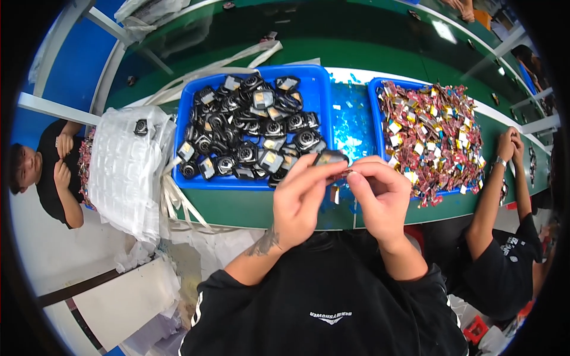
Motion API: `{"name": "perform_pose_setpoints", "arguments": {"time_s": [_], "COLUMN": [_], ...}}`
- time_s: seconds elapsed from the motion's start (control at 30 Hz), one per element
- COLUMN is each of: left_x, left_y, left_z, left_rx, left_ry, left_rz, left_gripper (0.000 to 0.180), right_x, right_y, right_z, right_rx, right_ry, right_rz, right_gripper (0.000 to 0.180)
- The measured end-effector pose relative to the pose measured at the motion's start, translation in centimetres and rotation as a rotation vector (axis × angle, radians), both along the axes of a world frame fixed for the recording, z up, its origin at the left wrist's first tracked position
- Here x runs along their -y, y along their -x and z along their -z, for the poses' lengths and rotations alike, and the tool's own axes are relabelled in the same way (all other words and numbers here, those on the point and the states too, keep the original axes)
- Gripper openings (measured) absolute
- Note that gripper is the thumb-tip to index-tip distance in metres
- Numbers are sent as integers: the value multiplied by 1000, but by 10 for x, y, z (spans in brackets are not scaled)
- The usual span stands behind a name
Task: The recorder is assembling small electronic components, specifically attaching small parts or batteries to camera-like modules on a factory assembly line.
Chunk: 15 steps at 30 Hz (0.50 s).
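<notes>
Close in front of my chest, at the table's near edge, my two hands meet. My left hand (298,200) is closed around a black smartwatch case (331,157), whose dark glossy face shows above the fingers. My right hand (381,194) pinches at the lower right side of the case, thumb against fingertips. Something small and reddish shows between the fingertips, too covered to name. A small pale tab (335,194) shows just below the fingers. Behind the left hand stands a blue tray (254,183) heaped with similar black watch cases (246,127).
Another blue tray (375,113) at right overflows with red circuit pieces (430,142) bearing yellow and white bits. Blue film scraps (350,127) lie between the trays. White plastic trays (122,166) are stacked at left, with pale strips (184,204) beside them. Co-workers sit on both sides.
</notes>
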<state>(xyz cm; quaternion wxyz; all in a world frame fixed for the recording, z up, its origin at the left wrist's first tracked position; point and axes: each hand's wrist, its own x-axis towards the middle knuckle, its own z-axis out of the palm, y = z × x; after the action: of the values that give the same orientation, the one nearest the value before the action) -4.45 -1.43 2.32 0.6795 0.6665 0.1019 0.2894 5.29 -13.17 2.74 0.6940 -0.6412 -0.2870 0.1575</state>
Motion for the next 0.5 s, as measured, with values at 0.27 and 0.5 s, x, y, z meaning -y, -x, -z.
{"name": "perform_pose_setpoints", "arguments": {"time_s": [0.27, 0.5], "left_x": [-7, -5], "left_y": [3, 11], "left_z": [-1, -5], "left_rx": [-14, -40], "left_ry": [-637, -499], "left_rz": [-193, -76], "left_gripper": [33, 26], "right_x": [9, 12], "right_y": [0, -30], "right_z": [-4, -33], "right_rx": [-488, 81], "right_ry": [-37, 117], "right_rz": [-199, -311], "right_gripper": [13, 17]}}
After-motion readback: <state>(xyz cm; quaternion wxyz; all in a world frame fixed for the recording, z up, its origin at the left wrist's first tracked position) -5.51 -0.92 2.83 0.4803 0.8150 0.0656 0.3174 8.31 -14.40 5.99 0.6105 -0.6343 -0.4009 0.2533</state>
